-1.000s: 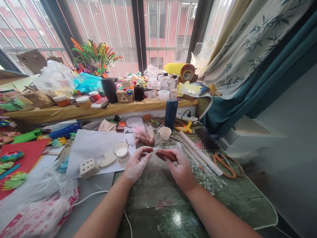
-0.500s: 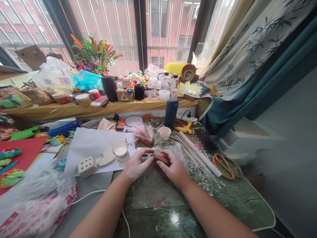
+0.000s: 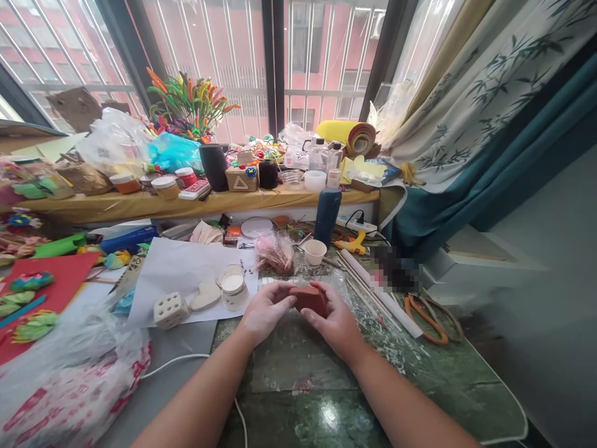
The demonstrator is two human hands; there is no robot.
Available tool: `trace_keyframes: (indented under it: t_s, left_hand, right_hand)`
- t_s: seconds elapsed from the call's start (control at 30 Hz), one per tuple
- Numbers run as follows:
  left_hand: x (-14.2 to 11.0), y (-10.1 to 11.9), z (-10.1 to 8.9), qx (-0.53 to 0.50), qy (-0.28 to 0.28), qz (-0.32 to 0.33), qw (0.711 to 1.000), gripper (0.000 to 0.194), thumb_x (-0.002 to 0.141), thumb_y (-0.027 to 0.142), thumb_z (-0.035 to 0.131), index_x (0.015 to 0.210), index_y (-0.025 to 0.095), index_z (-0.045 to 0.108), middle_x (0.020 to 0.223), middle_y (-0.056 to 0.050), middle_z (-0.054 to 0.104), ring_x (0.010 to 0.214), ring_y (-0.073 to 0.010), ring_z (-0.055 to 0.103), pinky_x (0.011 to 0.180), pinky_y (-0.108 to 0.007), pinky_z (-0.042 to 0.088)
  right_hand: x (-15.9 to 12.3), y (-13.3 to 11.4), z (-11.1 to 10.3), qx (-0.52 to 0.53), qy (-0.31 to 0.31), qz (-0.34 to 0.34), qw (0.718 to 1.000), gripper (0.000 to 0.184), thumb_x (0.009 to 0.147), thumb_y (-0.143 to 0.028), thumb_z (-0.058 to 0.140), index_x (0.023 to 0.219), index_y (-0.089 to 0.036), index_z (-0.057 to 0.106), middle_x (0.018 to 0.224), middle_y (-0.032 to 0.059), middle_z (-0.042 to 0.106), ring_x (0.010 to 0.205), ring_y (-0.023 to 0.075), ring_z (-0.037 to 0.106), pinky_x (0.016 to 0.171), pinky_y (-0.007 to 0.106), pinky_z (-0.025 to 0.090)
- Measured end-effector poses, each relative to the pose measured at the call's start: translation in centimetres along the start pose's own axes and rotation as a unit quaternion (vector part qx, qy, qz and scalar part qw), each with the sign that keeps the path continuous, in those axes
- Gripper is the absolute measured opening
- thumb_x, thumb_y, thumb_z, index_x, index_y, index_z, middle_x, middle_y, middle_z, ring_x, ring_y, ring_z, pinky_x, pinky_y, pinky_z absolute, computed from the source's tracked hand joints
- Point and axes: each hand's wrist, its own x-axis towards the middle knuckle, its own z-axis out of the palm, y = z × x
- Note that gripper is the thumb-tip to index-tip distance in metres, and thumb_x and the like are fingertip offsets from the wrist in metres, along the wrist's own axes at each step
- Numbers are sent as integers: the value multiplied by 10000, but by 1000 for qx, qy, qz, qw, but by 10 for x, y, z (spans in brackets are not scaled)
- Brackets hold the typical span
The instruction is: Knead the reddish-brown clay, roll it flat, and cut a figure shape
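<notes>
A reddish-brown block of clay (image 3: 311,300) is held up between my two hands, its broad flat face turned towards me. My left hand (image 3: 267,314), powdery white on its back, has thumb and fingertips closed at the block's left end. Around the right end curls my right hand (image 3: 336,323), its thumb along the lower edge and its fingers over the top. Below them a clear plastic sheet (image 3: 298,358) lies on the green tabletop. Just left of my left hand, a jar of white powder or paste (image 3: 233,291) stands on white paper (image 3: 153,264).
A white dice-like cube (image 3: 171,310) and a heart-shaped piece (image 3: 206,296) sit on the paper. Beyond my hands are a paper cup (image 3: 315,252), a dark blue bottle (image 3: 328,218) and a yellow glue gun (image 3: 351,243). Orange-handled scissors (image 3: 425,320) and thin sticks lie to the right.
The clay has been tipped up in my hands, so more of its flat face shows. My left thumb has come up to its left end. The view has shifted slightly left.
</notes>
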Motion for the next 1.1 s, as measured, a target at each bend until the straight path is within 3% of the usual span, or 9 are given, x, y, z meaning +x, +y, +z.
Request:
trace_keyframes:
  t_s: [0.1,0.27,0.37,0.5,0.57,0.7,0.9,1.03,1.1]
  left_hand:
    - [-3,2,2,4,-28,4,1000,400,787,391,795,1123,209,678,1170,-85,732,1111,-275,677,1005,-429,520]
    - [-5,10,-6,40,38,53,997,501,856,438,729,1300,234,620,1415,-106,601,1181,-284,633,1032,-416,485]
    - [-4,15,-10,52,69,59,995,431,875,452,703,1229,210,658,1275,-108,687,1150,-285,644,1017,-412,482]
    - [-3,17,-10,51,0,53,997,446,864,477,709,1218,208,678,1227,-113,718,1205,-294,622,1066,-417,444]
    - [-3,17,-10,47,2,50,998,430,864,492,704,1188,210,690,1210,-111,727,1179,-290,636,1052,-416,452]
    - [-1,13,-8,39,22,47,998,400,874,505,683,1137,205,710,1191,-105,731,1160,-282,639,1009,-393,466]
    - [3,11,-10,34,92,59,993,388,862,534,672,1058,203,718,1085,-89,750,1065,-260,660,896,-347,480]
    - [5,6,-12,28,123,62,990,406,857,574,660,1016,203,709,1018,-80,756,1011,-251,667,875,-343,482]
    - [7,0,-12,8,113,49,992,445,862,605,636,1037,202,706,1070,-91,751,1061,-263,661,933,-364,478]
  right_hand:
    - [2,2,-1,-9,1,16,1000,382,845,-423,720,1176,-237,675,1141,75,738,1032,276,694,926,428,547]
    - [-3,-1,-6,-62,221,-21,973,452,835,-453,725,1208,-218,625,1162,104,719,1040,281,682,945,437,536]
    - [-4,-4,-6,-98,125,-18,987,377,845,-427,711,1172,-245,670,1149,78,736,1036,277,690,948,419,530]
    - [3,-8,0,-149,-19,27,988,596,802,-373,748,1363,-259,584,1090,53,759,957,258,705,915,413,531]
    - [7,-10,3,-157,-32,43,986,612,791,-368,754,1366,-255,579,1070,50,759,939,256,699,874,404,536]
    - [8,-11,5,-165,-51,40,984,365,810,-325,722,1168,-261,685,1070,46,755,980,269,687,875,411,523]
    - [2,-3,5,-130,110,-36,985,321,902,-378,639,1201,-262,651,1153,68,722,1073,257,660,983,417,492]
    - [8,-2,9,-206,-15,9,978,293,851,-301,659,1140,-270,697,1114,56,733,1059,267,657,953,410,493]
    - [11,-3,10,-210,-29,28,977,315,824,-294,677,1137,-262,697,1124,55,730,1064,267,653,952,403,487]
